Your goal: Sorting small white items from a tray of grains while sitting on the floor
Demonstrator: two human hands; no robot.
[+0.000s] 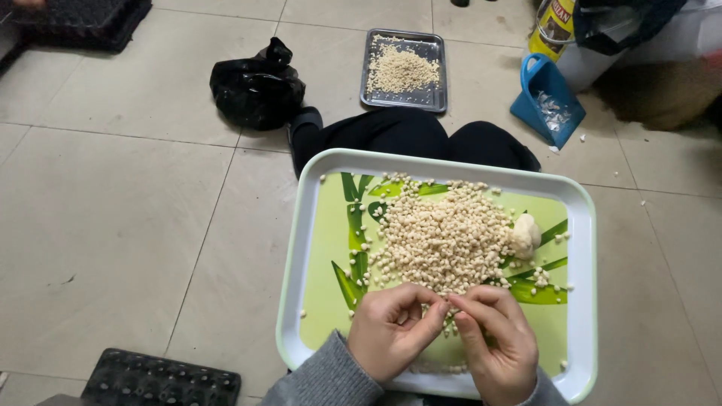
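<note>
Pale-green plastic makes up the tray (316, 248), which fills the lower middle of the head view and rests on the person's dark-clothed legs above a tiled floor (113, 218). A heap of small cream pellets (444, 237) lies at the tray's centre, over a printed leaf pattern, with a larger lump of the same pale dough (524, 234) touching the heap's right edge. At the bottom of the frame the left hand (391, 331) and the right hand (498, 338) meet just below the heap; both are curled narrow, thumb and forefinger tips pinched together, seemingly on a small bit of dough, though the bit itself is too small to make out. Loose pellets lie scattered around the fingers. To do this pinching well, I judge the hands should stay low over the tray so each piece drops inside the rim, and the pieces should match the heap in size. In the upper middle sits a metal tray (404, 98) with more pellets, a crumpled black bag (256, 86) to its left, a blue scoop (547, 101) at upper right, and a black cell tray (162, 380) at lower left.
</note>
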